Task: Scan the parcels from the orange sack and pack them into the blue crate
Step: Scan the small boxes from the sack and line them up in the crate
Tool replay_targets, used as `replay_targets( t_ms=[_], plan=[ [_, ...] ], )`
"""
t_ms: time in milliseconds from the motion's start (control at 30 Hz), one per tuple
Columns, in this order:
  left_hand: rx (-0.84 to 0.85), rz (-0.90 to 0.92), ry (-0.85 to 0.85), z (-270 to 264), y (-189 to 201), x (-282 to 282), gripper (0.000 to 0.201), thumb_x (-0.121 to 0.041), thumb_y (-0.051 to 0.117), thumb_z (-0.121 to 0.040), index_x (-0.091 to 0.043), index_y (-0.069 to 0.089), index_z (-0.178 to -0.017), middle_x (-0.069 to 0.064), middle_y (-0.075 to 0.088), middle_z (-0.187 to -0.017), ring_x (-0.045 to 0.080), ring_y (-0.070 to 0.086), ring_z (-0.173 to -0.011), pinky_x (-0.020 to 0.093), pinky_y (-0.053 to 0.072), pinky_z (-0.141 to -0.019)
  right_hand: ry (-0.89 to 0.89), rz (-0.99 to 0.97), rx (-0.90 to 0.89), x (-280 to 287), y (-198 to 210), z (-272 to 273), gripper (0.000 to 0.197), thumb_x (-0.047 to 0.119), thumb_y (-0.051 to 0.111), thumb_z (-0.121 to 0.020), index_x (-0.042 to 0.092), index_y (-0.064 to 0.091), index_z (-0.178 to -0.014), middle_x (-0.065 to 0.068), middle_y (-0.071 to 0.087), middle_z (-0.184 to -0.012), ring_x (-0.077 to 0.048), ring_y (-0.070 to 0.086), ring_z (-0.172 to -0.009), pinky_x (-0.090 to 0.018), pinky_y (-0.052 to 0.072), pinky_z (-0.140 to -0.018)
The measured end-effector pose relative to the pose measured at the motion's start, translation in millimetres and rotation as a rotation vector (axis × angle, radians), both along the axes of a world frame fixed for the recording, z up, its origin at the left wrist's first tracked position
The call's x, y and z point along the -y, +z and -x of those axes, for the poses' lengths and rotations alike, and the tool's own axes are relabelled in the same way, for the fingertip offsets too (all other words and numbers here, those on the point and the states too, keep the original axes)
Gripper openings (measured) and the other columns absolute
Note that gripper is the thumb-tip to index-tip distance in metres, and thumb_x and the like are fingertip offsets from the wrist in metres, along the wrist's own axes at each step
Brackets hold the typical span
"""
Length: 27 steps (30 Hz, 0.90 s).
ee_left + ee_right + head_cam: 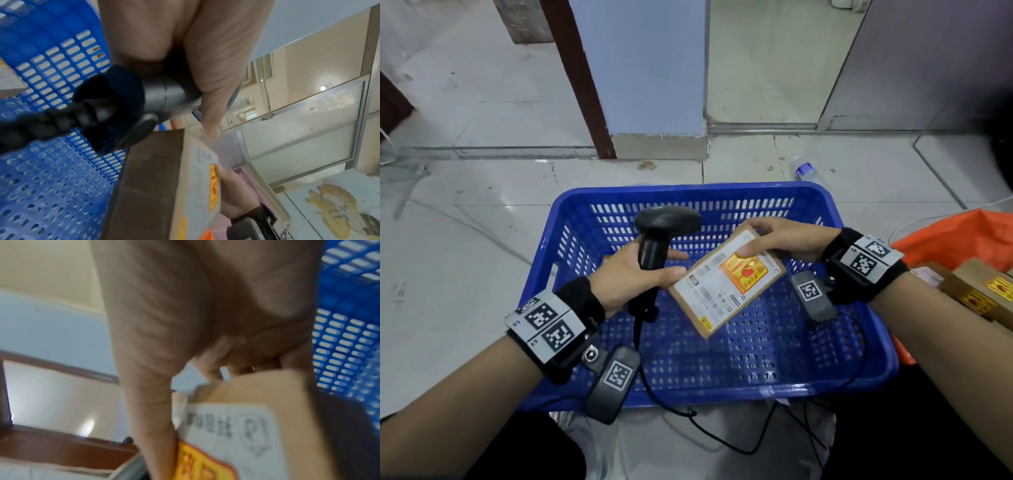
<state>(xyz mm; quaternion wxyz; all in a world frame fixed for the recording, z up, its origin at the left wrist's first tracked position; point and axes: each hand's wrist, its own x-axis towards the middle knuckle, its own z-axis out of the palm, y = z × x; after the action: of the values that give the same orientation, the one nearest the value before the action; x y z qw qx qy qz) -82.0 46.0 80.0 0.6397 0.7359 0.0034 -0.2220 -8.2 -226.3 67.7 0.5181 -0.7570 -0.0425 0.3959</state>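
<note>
A flat brown parcel (726, 284) with a white label and an orange-yellow sticker hangs tilted over the blue crate (722, 387). My right hand (770, 240) pinches its far end, thumb on the label. My left hand (640, 274) grips the handle of a black barcode scanner (664, 226), whose head points right, towards the parcel. The left wrist view shows the scanner handle (156, 95) in my palm and the parcel's brown side (150, 186) just below. In the right wrist view the parcel's label (236, 431) lies under my thumb. The orange sack (955, 236) lies at the right.
More brown parcels (976, 291) with yellow stickers lie on the sack beside the crate. Another parcel's corner shows on the crate floor behind my left hand. The scanner cable (722, 435) trails over the crate's near rim. A plastic bottle (804, 171) lies on the tiled floor beyond the crate.
</note>
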Motion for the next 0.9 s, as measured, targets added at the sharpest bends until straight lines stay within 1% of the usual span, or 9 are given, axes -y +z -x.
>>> replay_targets(
  t_ms=[100,167,300,400,467,567,633,800,900],
  plan=[
    [0.034,0.028,0.159,-8.2,0.1,-8.6,0.058,-0.007,0.076,-0.079,-0.011,0.051,-0.131,0.007,0.066,-0.122,0.023,0.064,-0.108,0.046,0.053,-0.093,-0.239,-0.023,0.027,11.9,-6.9,-6.9,0.018,0.015,0.069,-0.086,0.009,0.057,-0.099,-0.009,0.072,-0.093,-0.021,0.069,-0.08,-0.029,0.056,-0.07],
    [0.053,0.045,0.214,-13.0,2.3,-13.8,0.055,-0.005,0.071,-0.082,-0.013,0.049,-0.132,0.005,0.066,-0.123,0.023,0.063,-0.112,0.044,0.054,-0.091,-0.396,-0.077,-0.028,14.7,-16.8,-7.0,0.026,0.023,0.066,-0.089,0.006,0.066,-0.109,-0.009,0.073,-0.099,-0.022,0.067,-0.087,-0.029,0.054,-0.077],
    [0.053,0.078,0.253,-15.7,2.8,-12.6,0.052,-0.004,0.068,-0.084,-0.012,0.048,-0.132,0.005,0.064,-0.125,0.025,0.063,-0.113,0.042,0.054,-0.091,-0.638,-0.122,-0.182,9.9,-34.7,-3.0,0.021,0.037,0.065,-0.088,0.019,0.066,-0.098,-0.003,0.069,-0.092,-0.019,0.06,-0.086,-0.03,0.046,-0.079],
    [0.031,0.099,0.234,-14.3,-0.7,-7.8,0.043,-0.005,0.065,-0.087,-0.003,0.051,-0.128,0.014,0.063,-0.124,0.027,0.067,-0.106,0.036,0.056,-0.089,-0.583,-0.131,-0.239,-0.8,-43.2,-0.6,0.022,0.033,0.067,-0.087,0.017,0.064,-0.101,-0.006,0.066,-0.101,-0.02,0.062,-0.09,-0.033,0.052,-0.083],
    [0.046,0.091,0.215,-14.0,-2.4,-6.2,0.038,-0.007,0.063,-0.089,0.001,0.053,-0.124,0.015,0.065,-0.119,0.022,0.071,-0.098,0.027,0.058,-0.08,-0.524,-0.148,-0.269,-10.3,-47.7,2.0,0.024,0.025,0.069,-0.086,0.015,0.064,-0.107,-0.006,0.068,-0.104,-0.02,0.065,-0.092,-0.034,0.052,-0.089],
    [0.096,0.051,0.208,-14.1,-1.5,-5.5,0.033,-0.009,0.063,-0.09,0.006,0.056,-0.119,0.011,0.067,-0.098,0.01,0.069,-0.075,0.021,0.055,-0.067,-0.438,-0.178,-0.243,-21.5,-57.7,6.7,0.032,0.013,0.072,-0.085,0.012,0.064,-0.116,-0.006,0.073,-0.11,-0.02,0.07,-0.097,-0.032,0.056,-0.084],
    [0.109,0.026,0.202,-13.8,-1.1,-5.4,0.032,-0.011,0.063,-0.09,0.008,0.057,-0.116,0.009,0.064,-0.086,0.008,0.063,-0.067,0.022,0.054,-0.064,-0.373,-0.166,-0.188,-25.3,-66.3,10.7,0.037,0.009,0.073,-0.083,0.012,0.062,-0.118,-0.007,0.072,-0.114,-0.023,0.069,-0.104,-0.036,0.056,-0.09],
    [0.131,-0.024,0.204,-11.2,0.4,-0.8,0.033,-0.013,0.063,-0.091,0.01,0.053,-0.113,0.016,0.06,-0.089,0.007,0.057,-0.06,0.022,0.052,-0.059,-0.37,-0.137,-0.137,-32.6,-83.8,22.1,0.033,0.011,0.071,-0.086,0.014,0.06,-0.118,-0.007,0.071,-0.114,-0.02,0.07,-0.098,-0.036,0.057,-0.088],
    [0.143,-0.035,0.205,-9.4,0.9,4.9,0.028,-0.015,0.061,-0.093,0.005,0.053,-0.11,0.016,0.065,-0.095,0.006,0.056,-0.058,0.022,0.051,-0.058,-0.361,-0.099,-0.116,-35.7,-89.0,24.4,0.043,0.014,0.073,-0.085,0.01,0.059,-0.125,-0.008,0.07,-0.118,-0.024,0.068,-0.106,-0.043,0.053,-0.096]
  ],
)
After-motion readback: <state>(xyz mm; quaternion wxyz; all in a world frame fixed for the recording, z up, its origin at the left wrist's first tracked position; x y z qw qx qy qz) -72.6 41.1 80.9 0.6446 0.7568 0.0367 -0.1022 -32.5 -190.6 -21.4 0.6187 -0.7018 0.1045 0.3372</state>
